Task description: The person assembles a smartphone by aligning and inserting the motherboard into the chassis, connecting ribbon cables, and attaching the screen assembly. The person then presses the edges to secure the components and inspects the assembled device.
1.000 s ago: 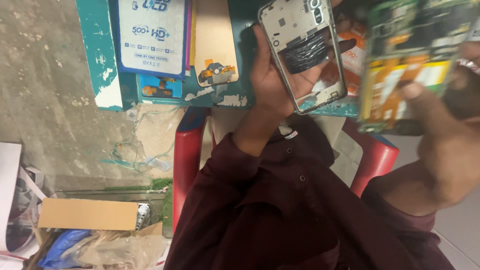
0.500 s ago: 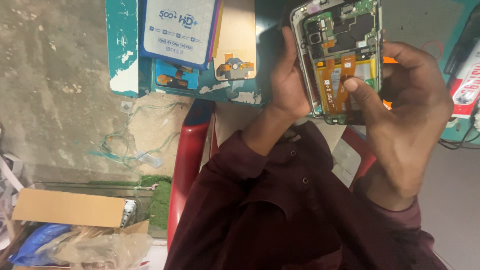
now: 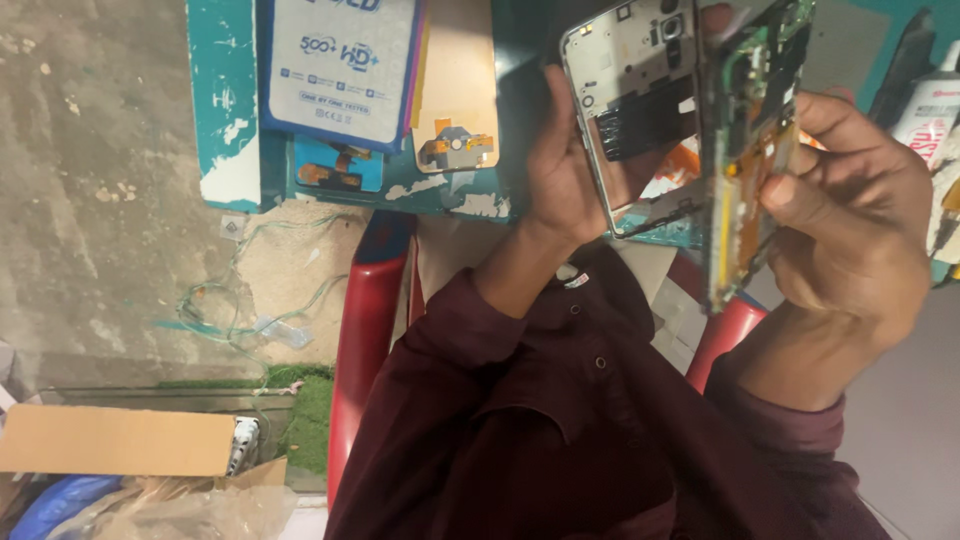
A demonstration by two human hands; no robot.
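Left hand (image 3: 565,175): at 12 o'clock in the view, fingers closed round the left edge of the phone frame (image 3: 640,110), thumb side toward the camera; clamped on it.
Phone frame: pale metal mid-frame with an open rectangular window and a dark patch inside; held upright, face toward the camera, slightly tilted; camera cut-out at its top.
Right hand (image 3: 850,230): at 2 o'clock, fingers curled and pinched on the edge of the circuit board panel (image 3: 750,160); clamped on it.
Circuit board panel: seen almost edge-on, green board at the top, orange-yellow flex strips lower down; stands just right of the phone frame, its top edge touching or overlapping the frame, exact contact cannot be told.
Hands relative to each other: apart, each on its own part, the two parts meeting between them.
Counter (image 3: 230,150): teal, chipped paint along its near edge, at 11 o'clock.
Display box (image 3: 340,65): white and blue, flat on the counter, left of the left hand.
Tan panel (image 3: 455,90): lies beside the box, small orange flex connector at its lower end.
Sleeves (image 3: 560,430): dark maroon, fill 6 o'clock.
Red chair (image 3: 365,340): arm visible at 7 o'clock.
Floor (image 3: 90,200): bare concrete, tangled thin wire on it.
Cardboard box (image 3: 115,440): at 8 o'clock.
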